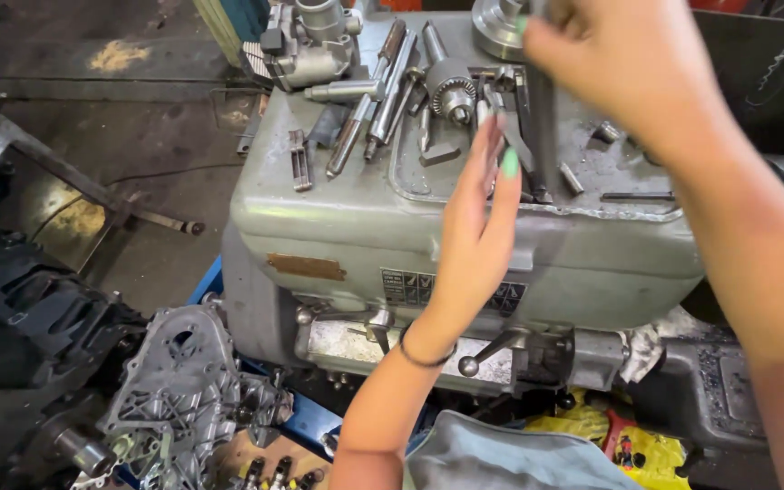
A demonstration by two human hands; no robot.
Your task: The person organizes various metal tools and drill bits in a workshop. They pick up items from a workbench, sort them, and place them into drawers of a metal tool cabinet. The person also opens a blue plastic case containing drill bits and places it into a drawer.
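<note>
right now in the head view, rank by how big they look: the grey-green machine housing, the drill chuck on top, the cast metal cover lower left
1. Machine housing, largest by far.
2. Cast metal cover, though it sits nearer the camera, which may inflate it.
3. Drill chuck, smallest.

grey-green lathe housing (338,218), yellow rag (655,449).

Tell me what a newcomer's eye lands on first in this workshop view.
First, the two hands above the grey-green machine housing: the left hand, with green-painted nails, reaches up over the tool clutter, while the right hand grips a dark upright metal bar. Next, the drill chuck among steel shafts on top, and the cast aluminium casing at lower left.
</note>
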